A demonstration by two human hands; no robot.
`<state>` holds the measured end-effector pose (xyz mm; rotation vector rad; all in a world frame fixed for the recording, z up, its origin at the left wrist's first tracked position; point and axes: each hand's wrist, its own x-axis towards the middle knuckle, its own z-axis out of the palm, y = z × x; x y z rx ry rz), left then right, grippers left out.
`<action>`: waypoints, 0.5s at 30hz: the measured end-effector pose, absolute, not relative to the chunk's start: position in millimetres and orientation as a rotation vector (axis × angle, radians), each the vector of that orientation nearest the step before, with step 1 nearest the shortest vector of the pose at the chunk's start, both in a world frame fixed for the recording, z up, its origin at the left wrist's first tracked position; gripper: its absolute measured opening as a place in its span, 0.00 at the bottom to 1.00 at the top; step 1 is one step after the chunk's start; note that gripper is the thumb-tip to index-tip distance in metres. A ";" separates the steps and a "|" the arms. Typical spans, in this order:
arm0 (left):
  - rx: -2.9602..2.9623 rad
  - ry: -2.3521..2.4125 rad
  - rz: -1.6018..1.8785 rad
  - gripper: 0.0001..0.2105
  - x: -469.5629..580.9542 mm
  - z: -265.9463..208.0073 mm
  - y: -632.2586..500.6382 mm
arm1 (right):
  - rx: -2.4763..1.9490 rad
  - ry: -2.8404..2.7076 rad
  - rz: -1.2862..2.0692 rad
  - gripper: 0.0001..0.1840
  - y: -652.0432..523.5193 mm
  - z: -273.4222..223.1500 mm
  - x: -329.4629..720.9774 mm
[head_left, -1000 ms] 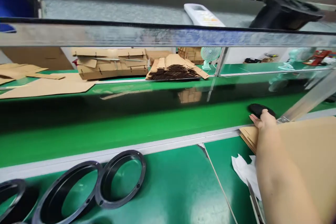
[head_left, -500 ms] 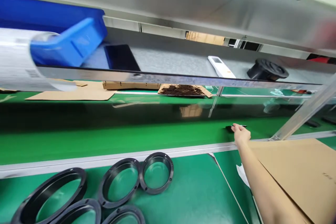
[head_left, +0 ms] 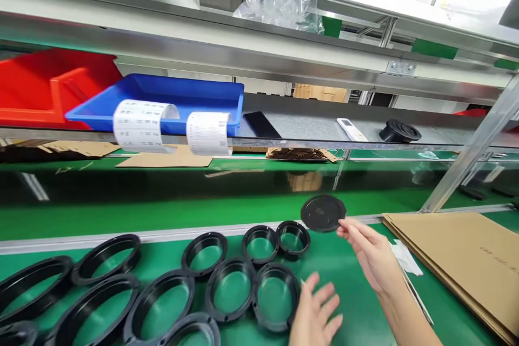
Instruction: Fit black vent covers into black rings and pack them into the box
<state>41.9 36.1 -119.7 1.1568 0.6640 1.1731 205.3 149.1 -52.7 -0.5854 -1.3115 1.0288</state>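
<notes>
Between the thumb and fingers of my right hand (head_left: 371, 251) is the edge of a thin black round cover (head_left: 323, 213). The disc is held up in front of the green belt, its broad face showing. Low in the view, my left hand (head_left: 315, 311) is open, fingers spread and slightly blurred. It is right beside a black plastic ring (head_left: 277, 296); whether they touch I cannot tell. Several similar rings lie to the left on the green bench, among them a small ring (head_left: 292, 238) close to the cover.
Flat cardboard sheets (head_left: 458, 248) are stacked at the right, by a slanted metal post (head_left: 466, 154). The shelf above holds a blue tray (head_left: 182, 97), a red bin (head_left: 52, 89), a dark phone-like slab (head_left: 261, 125), a white handheld device (head_left: 351, 130) and a black round part (head_left: 399, 131).
My right hand has lifted the black cover off the green belt and brought it nearer. My left hand has come into view at the bottom. The view has shifted, showing more rings and shelf.
</notes>
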 end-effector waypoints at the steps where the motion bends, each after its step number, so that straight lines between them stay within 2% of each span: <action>1: 1.004 0.579 1.229 0.44 36.3 -111.6 39.5 | -0.577 -1.334 1.105 0.16 123.9 -59.2 203.8; 3: 0.664 0.334 1.278 0.44 24.4 -98.7 40.8 | -0.587 -1.369 1.248 0.14 82.6 -75.0 201.7; 8: 0.364 0.260 1.334 0.26 7.4 -95.4 17.1 | -0.649 -1.235 1.390 0.19 31.1 -102.3 189.2; 11: 0.406 0.288 1.377 0.31 4.7 -102.2 -1.4 | -0.670 -1.182 1.348 0.23 20.8 -105.4 181.1; 15: 0.620 0.317 1.370 0.37 -0.7 -107.6 -15.2 | -0.639 -1.101 1.385 0.23 12.2 -110.7 181.1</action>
